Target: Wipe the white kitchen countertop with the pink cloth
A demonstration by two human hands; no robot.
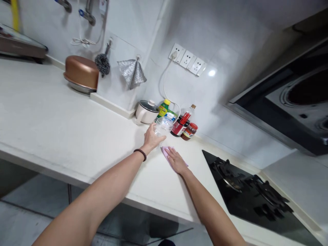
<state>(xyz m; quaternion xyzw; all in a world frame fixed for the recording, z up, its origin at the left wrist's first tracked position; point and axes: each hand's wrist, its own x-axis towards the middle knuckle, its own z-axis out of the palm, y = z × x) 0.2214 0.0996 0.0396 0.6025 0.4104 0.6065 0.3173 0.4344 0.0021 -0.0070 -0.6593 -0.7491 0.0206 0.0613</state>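
The left hand [151, 137] grasped a clear tub [164, 125]; just right of it, the right hand [176, 161] lay flat, unclenched, on the cloth [164, 150]. Wiping seemed in hand, the next stroke calling for a level palm. Jars [189, 132] crowded beyond; counter [77, 126] gave room leftward, the hob [217, 181] edge bounding rightward.

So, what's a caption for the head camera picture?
Left hand holding a clear container, right hand on a pink cloth.

1 clear, colourless container [164, 125]; near it, 1 pale pink cloth [164, 153], flat on white counter [102, 136].
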